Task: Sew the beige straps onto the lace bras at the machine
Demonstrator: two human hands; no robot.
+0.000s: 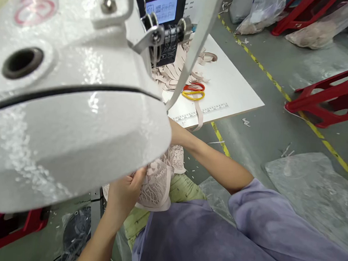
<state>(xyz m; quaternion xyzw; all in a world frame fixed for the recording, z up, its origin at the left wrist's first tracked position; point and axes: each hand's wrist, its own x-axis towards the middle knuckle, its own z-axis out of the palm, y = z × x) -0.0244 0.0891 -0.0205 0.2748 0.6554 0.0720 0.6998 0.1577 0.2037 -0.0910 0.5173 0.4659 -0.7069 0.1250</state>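
Note:
A pale pink lace bra (157,184) hangs below the front of a white sewing machine head (78,139), over my lap. My left hand (128,189) is closed on its edge, the thumb pressing on the lace and the other fingers mostly hidden. My right forearm (202,148) reaches in from the right and passes behind the machine head. That hand and its fingers are hidden there, so what it touches does not show. The machine head also covers the needle area and part of the bra.
Scissors with red and yellow handles (194,91) lie on the white table (239,93) beside pale fabric strips (173,73) and a printed ruler. A control screen (162,8) stands behind. Red stools (331,94) and plastic bags (261,13) are on the floor.

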